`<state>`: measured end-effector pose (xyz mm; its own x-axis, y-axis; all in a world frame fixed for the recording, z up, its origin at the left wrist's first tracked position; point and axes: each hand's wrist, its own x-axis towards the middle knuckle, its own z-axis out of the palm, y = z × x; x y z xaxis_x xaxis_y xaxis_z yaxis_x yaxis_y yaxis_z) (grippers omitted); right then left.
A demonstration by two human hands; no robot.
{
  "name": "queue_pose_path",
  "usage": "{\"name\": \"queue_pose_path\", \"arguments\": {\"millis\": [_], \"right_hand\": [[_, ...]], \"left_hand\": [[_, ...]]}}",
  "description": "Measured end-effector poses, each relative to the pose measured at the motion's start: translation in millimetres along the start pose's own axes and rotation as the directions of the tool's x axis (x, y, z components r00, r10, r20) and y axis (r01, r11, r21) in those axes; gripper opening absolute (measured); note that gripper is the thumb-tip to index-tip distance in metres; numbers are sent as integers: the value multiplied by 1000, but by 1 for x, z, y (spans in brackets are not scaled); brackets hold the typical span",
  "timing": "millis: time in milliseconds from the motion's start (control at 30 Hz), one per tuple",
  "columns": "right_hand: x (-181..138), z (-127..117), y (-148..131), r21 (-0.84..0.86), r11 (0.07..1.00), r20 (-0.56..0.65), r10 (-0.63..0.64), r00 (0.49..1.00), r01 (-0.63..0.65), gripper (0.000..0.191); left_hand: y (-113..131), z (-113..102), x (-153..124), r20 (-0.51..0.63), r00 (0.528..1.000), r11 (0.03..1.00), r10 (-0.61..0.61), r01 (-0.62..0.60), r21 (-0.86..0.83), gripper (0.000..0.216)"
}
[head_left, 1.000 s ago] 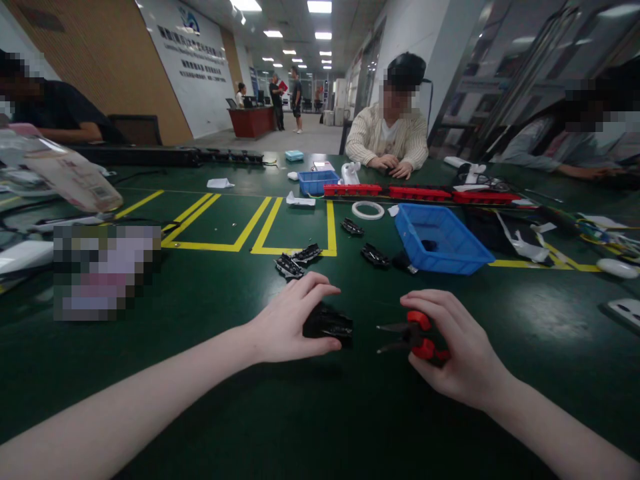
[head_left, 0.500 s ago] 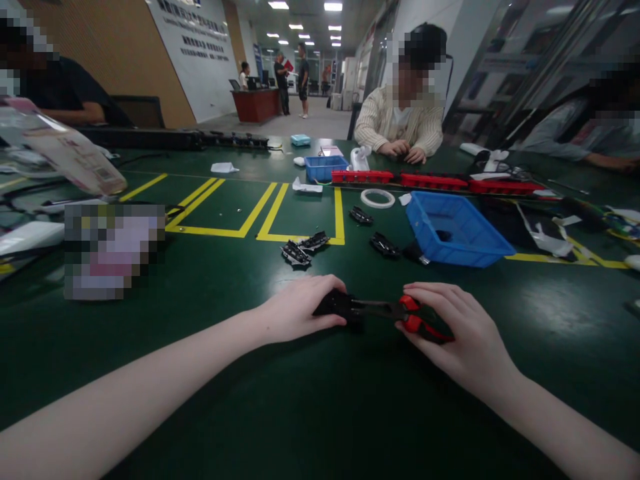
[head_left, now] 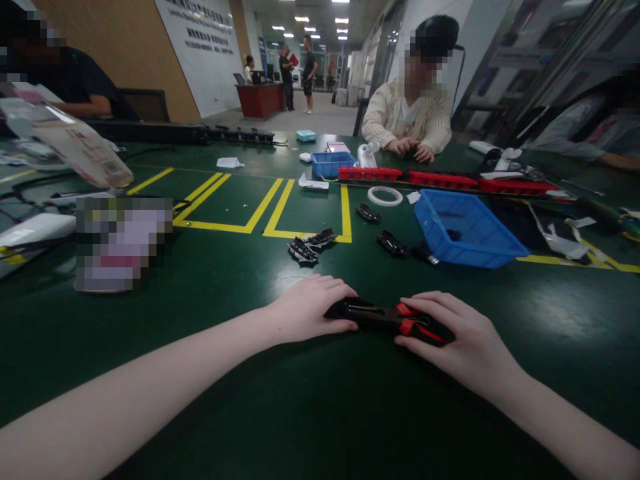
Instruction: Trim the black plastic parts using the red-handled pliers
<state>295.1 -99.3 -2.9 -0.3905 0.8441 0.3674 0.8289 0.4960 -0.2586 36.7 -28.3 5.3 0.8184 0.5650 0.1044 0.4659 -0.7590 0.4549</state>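
My left hand [head_left: 310, 308] presses a small black plastic part [head_left: 345, 310] down on the green table [head_left: 210, 293], fingers curled over it. My right hand [head_left: 450, 340] is closed round the red handles of a pair of pliers [head_left: 400, 319], whose dark jaws reach left into the black part. The two hands lie close together near the table's front middle.
Several loose black parts [head_left: 310, 245] lie just beyond my hands near the yellow floor-style lines [head_left: 273, 210]. A blue bin [head_left: 465, 230] stands at the right, a roll of white tape [head_left: 385, 195] and red strips [head_left: 430, 179] behind it. Other people sit across and at the left.
My right hand has brought the pliers leftward until the jaws meet the black part under my left hand. The pliers' jaws have closed. Both hands sit lower on the table.
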Motion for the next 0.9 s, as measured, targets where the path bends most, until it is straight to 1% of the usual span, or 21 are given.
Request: {"name": "queue_pose_path", "arguments": {"millis": [500, 733, 833, 900], "right_hand": [[2, 2, -3, -4, 999, -19, -33, 999, 33, 39], [3, -1, -6, 12, 999, -5, -41, 999, 41, 37], [3, -1, -7, 30, 998, -1, -48, 999, 48, 35], [2, 0, -7, 24, 997, -3, -79, 997, 79, 36]], "left_hand": [[-1, 0, 1, 1, 1000, 999, 27, -27, 22, 33], [-2, 1, 1, -7, 999, 998, 45, -45, 42, 33], [-2, 1, 1, -9, 999, 996, 48, -47, 70, 33], [-2, 1, 1, -6, 998, 993, 61, -60, 105, 34]]}}
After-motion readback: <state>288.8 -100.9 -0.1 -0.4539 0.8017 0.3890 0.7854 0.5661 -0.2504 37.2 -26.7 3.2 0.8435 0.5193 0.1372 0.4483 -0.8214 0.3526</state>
